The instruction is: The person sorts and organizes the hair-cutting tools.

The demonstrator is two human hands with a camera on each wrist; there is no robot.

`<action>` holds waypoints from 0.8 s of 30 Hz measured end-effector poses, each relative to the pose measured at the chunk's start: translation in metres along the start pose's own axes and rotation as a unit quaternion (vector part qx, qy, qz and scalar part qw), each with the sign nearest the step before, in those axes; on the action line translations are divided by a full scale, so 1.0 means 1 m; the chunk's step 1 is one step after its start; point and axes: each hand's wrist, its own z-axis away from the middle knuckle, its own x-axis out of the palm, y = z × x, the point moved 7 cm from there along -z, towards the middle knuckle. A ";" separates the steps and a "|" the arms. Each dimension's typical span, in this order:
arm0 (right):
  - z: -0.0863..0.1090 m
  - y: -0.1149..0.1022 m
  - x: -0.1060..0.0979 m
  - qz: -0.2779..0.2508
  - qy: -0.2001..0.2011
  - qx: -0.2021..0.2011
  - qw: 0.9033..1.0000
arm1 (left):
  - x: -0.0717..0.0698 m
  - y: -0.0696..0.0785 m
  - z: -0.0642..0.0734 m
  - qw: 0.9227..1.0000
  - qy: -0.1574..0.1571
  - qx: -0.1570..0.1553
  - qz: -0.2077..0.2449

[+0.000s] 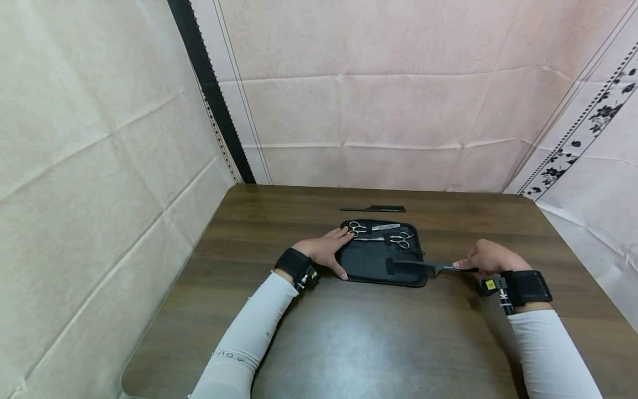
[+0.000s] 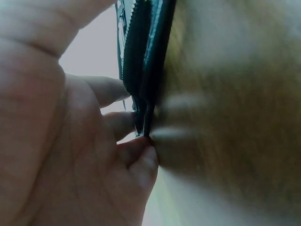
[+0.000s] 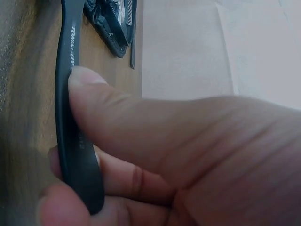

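A black zippered case [image 1: 368, 260] lies unfolded on the table. Two pairs of steel scissors [image 1: 402, 239] sit in its upper half, one with its blades partly hidden under a strap. My left hand [image 1: 326, 250] rests on the case's left edge, thumb and fingers spread apart; in the left wrist view, fingers touch the zipper edge [image 2: 136, 52]. With my right hand [image 1: 493, 258] I grip the handle of a black comb [image 1: 418, 266] between thumb and fingers. Its wide head lies over the case's lower right part. White lettering shows on the handle [image 3: 70, 113] in the right wrist view.
Behind the case, a thin black tail comb [image 1: 381, 209] lies near the back edge of the brown wooden table [image 1: 279, 221]. Pale creased cloth [image 1: 399, 111] hangs behind the table and along both sides.
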 end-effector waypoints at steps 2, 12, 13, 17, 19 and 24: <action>-0.001 0.000 0.001 -0.001 0.003 0.001 1.000 | 0.000 0.001 0.001 1.000 0.000 0.000 -0.002; -0.002 -0.002 0.002 -0.007 0.003 -0.004 1.000 | 0.000 0.001 0.000 1.000 0.001 -0.006 -0.010; -0.003 -0.002 0.003 -0.009 0.003 -0.003 1.000 | 0.000 0.001 0.000 1.000 0.001 -0.005 -0.010; -0.004 -0.001 0.003 -0.018 -0.001 -0.001 1.000 | 0.001 0.001 0.000 1.000 0.000 -0.006 -0.006; -0.004 -0.002 0.003 -0.019 -0.001 -0.002 1.000 | 0.001 0.001 0.000 1.000 -0.001 -0.006 -0.006; -0.004 -0.003 0.003 -0.019 -0.004 -0.006 1.000 | 0.000 0.001 0.001 1.000 -0.001 -0.008 -0.012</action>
